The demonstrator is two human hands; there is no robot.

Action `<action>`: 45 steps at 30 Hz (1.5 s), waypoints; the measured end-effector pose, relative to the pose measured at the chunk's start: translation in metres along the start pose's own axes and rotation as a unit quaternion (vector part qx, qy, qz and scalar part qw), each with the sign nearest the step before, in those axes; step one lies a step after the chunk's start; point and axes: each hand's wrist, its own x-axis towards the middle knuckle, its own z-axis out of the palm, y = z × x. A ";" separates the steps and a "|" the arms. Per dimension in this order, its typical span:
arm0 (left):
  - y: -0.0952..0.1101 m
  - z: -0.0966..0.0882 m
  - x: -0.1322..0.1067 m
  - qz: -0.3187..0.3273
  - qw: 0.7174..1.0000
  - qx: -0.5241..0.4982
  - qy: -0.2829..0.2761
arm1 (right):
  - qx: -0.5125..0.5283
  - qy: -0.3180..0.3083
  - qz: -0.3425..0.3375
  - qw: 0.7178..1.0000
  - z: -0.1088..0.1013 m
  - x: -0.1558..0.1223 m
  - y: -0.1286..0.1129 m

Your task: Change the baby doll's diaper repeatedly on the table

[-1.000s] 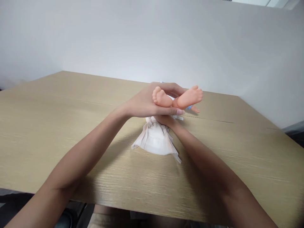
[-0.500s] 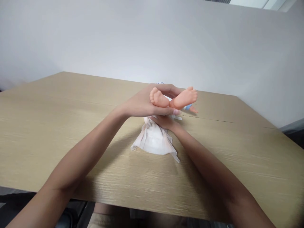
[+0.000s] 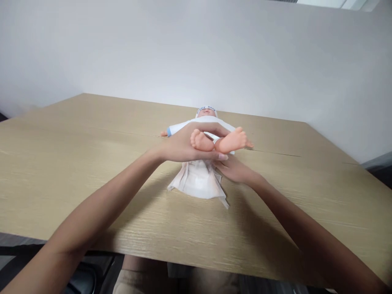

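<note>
A baby doll (image 3: 204,121) in a white top with blue cuffs lies on its back on the wooden table (image 3: 92,163), head toward the wall. My left hand (image 3: 183,145) is wrapped round the doll's ankles and holds its crossed feet (image 3: 228,141) up. A white diaper (image 3: 199,181) lies spread under the doll's bottom, its front part toward me. My right hand (image 3: 234,168) rests beside the diaper's right edge under the raised legs; its fingertips are hidden, so whether it grips the diaper is unclear.
The table reaches back to a plain white wall (image 3: 196,53). Its near edge crosses the bottom of the view, with my lap (image 3: 143,281) below it.
My left hand has lowered the doll's feet, and the doll's body and head now show behind them. My right hand has slid out to the right from under the legs.
</note>
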 end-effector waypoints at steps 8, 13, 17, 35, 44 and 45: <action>-0.012 0.024 -0.031 0.047 0.998 0.028 -0.039 | 0.018 0.186 0.055 0.981 -0.006 -0.058 -0.063; -0.013 0.012 -0.059 0.056 0.984 0.156 -0.061 | 0.030 0.130 -0.083 0.988 -0.011 -0.057 -0.060; -0.033 -0.017 -0.095 0.070 0.948 0.290 -0.112 | -0.004 0.074 -0.139 0.988 -0.015 -0.071 -0.030; -0.073 -0.016 -0.147 0.066 0.927 0.334 -0.156 | -0.003 -0.082 -0.092 0.992 -0.021 -0.082 -0.026; -0.063 -0.020 -0.145 0.023 0.936 0.311 -0.163 | -0.194 0.021 -0.048 0.980 0.026 -0.081 -0.063; -0.059 -0.019 -0.142 0.008 0.939 0.308 -0.154 | -0.196 0.031 -0.045 0.979 0.029 -0.078 -0.061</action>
